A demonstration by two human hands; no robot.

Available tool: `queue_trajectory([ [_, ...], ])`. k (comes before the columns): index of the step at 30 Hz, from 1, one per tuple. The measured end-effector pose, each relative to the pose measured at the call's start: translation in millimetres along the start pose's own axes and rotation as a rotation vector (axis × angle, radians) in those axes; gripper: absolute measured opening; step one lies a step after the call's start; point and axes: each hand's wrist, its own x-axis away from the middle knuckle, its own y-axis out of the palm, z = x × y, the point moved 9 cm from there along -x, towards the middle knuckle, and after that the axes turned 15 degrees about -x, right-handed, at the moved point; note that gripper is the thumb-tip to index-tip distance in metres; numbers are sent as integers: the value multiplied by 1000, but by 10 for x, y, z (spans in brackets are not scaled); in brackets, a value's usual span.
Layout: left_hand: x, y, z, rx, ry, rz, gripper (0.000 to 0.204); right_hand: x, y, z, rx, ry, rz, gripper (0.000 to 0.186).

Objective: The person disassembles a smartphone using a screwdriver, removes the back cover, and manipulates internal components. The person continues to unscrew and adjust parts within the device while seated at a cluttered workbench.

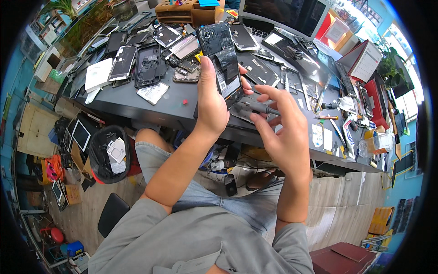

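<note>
My left hand (212,102) is closed around a smartphone (219,50) with its back cover off, tilted upright over the desk's front edge. Its camera and dark inner parts show at the top, and a pale battery with a label lies lower down. A dark flap or strip hangs across its middle. In the fingers of my right hand (287,128) is a grey cylindrical plug-like piece (261,108), pinched between thumb and fingers. Its narrow end points at the phone's lower end; whether they touch I cannot tell.
Several opened phones and phone parts (148,64) cover the desk (169,107). A laptop (285,16) stands at the back, a desk calendar (365,61) at the right. Screwdrivers (327,117) and tape lie front right. A lined bin (109,153) stands on the floor, left.
</note>
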Motion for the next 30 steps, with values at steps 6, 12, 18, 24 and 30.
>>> queue_trajectory([
  [6,-7,21,-40,17,-14,-17,84,31,-30,13,18,36,-2,41],
  [12,-2,6,-43,-5,2,-32,85,60,-17,52,-56,11,50,38],
  [18,1,25,-28,-26,10,-32,86,92,-41,104,-66,23,43,38],
  [24,-6,14,-27,-22,26,-17,87,162,-160,114,-83,5,113,34],
  [30,35,35,-16,-85,62,-38,90,228,-234,305,-14,42,170,31],
])
